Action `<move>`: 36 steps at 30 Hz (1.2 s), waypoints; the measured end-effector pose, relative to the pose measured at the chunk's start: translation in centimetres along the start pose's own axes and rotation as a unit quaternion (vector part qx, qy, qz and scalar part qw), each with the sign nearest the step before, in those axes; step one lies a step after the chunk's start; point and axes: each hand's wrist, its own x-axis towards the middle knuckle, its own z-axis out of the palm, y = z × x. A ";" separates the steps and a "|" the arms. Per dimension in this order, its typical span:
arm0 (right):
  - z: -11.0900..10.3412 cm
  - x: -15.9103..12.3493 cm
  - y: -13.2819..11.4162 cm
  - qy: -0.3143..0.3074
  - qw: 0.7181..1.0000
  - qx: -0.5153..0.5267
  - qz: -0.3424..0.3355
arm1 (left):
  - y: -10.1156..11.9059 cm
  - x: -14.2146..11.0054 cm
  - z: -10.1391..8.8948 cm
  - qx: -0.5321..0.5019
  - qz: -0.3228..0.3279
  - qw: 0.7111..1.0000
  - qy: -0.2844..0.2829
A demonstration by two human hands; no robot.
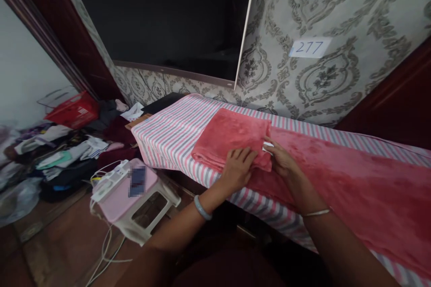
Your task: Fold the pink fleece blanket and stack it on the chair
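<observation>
The left hand (238,168) lies on the folded red blanket (232,136) at the bench's centre, fingers slightly spread. The right hand (282,156), toward four o'clock, has its fingers curled around the blanket's edge by a white tag (268,146); whether they pinch it, I cannot tell.

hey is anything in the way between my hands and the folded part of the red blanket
Nothing visible blocks either hand. Your left hand rests directly on the folded part of the red blanket. Your right hand is at its edge, with just a small white tag showing by the fingertips.
</observation>
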 end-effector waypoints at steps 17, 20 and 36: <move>-1.3 -0.7 3.9 0.066 0.991 -0.116 0.005 | -14.1 -5.5 -6.1 0.084 -0.292 0.952 -0.023; -1.6 0.0 4.2 0.050 0.988 -0.146 0.013 | -15.8 -6.5 -5.2 0.042 -0.280 0.959 0.024; -1.9 12.5 -1.0 0.230 0.929 -0.289 -0.013 | -17.7 -7.2 -4.2 0.004 -0.265 0.960 0.090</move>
